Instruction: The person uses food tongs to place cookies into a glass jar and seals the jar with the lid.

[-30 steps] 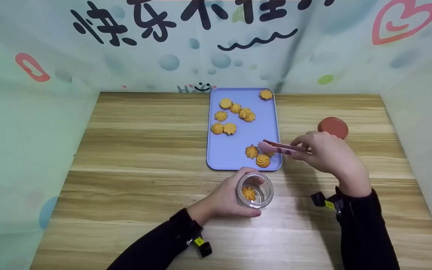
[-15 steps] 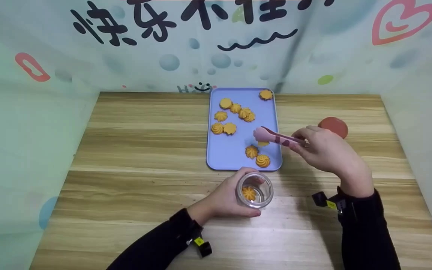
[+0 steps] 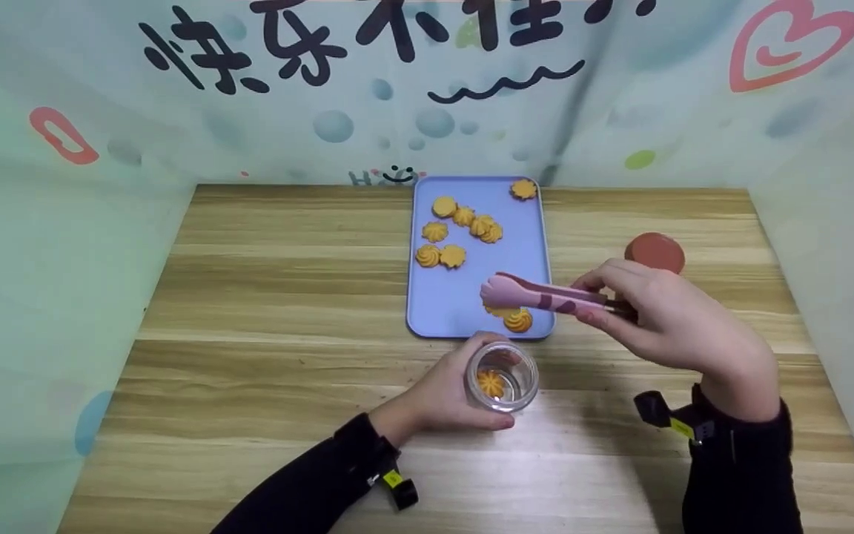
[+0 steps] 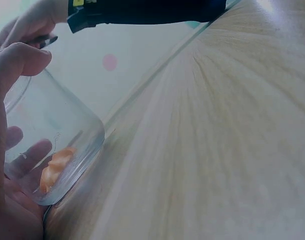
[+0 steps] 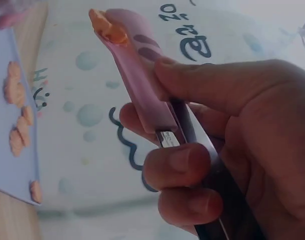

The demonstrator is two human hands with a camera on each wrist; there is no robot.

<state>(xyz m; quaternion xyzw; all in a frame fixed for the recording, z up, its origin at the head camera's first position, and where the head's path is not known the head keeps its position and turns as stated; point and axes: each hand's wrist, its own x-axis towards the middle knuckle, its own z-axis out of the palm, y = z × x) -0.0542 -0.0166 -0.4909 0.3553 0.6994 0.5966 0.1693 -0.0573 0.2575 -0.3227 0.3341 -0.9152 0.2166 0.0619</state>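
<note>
Beside the tray (image 3: 520, 256), the left grip (image 3: 443, 391) is holding the jar (image 3: 503, 406) round its wall. Above the tray, the right grip (image 3: 668, 315) is squeezing tongs (image 3: 527, 295) on a cookie (image 5: 108, 27), probably brittle, best taken softly by its edges.

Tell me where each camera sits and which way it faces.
Head: worn on the head, facing forward and down over the tray, jar and tongs; the left hand, right hand and dark sleeves show.
Left wrist: on that wrist, facing rightward across the table at the held jar; left hand close, right hand beyond.
Right wrist: on that wrist, facing the backdrop past the tongs and their cookie; right hand large, tray at left.
Head and left wrist share the jar; head and right wrist share the tongs and tray.
</note>
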